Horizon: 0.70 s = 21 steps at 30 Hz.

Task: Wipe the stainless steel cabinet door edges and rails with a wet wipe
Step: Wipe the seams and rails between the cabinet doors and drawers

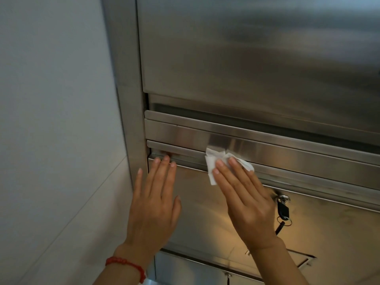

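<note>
- Wet wipe (213,164) sits crumpled and white near the middle of your view, pressed against the top edge of the lower cabinet door (205,202), just under the horizontal rail (267,149).
- Your right hand (249,202) comes in from 5 o'clock; its fingers are straight and flat, pressing the wipe onto the steel rather than curling round it. The wipe sticks out past the fingertips toward 12 o'clock and past the hand's edge toward 9 o'clock.
- Your left hand (153,202) comes in from 7 o'clock and lies flat and open on the same door, at 9 o'clock of the wipe and apart from it. Its fingertips reach the door's top edge near the left corner; the little finger lies over the vertical frame post (131,99).
- A red beaded bracelet (127,266) circles your left wrist.
- A lock with a key (283,199) sits on the door just at 3 o'clock of your right hand, a dark fob hanging from it.
- Above the rail, at 12 o'clock, a large upper steel panel (246,58) fills the top of the view, blurred.
- A pale wall (51,120) covers the 9 o'clock side.
- At 6 o'clock, below the door, more steel panels show between your forearms.
</note>
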Available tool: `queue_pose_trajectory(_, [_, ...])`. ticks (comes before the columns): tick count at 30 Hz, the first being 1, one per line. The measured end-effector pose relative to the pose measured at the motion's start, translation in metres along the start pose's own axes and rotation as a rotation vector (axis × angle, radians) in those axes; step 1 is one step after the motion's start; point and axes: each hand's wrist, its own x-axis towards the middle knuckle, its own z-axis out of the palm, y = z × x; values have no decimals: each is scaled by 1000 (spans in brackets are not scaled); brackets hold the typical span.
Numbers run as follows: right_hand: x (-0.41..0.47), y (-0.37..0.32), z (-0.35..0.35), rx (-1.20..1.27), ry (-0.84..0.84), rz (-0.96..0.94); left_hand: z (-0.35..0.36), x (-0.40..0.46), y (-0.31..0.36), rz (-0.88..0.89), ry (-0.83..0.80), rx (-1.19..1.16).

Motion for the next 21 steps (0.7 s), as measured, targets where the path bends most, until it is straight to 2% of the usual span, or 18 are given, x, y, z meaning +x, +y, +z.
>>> queue_pose_trajectory(6, [10,-1,3,24,-9,-68,1,2,9,-3,58,-20])
queue_pose_trajectory(11, [-4,8,-2,40,-5,-6,2,6,15,39,78,-39])
queue_pose_trajectory(17, [4,6,0,28,-13,-54,3,3,20,19,64,-33])
queue_pose_trajectory(21, [-4,8,-2,17,-2,-11,3,1,19,24,48,-21])
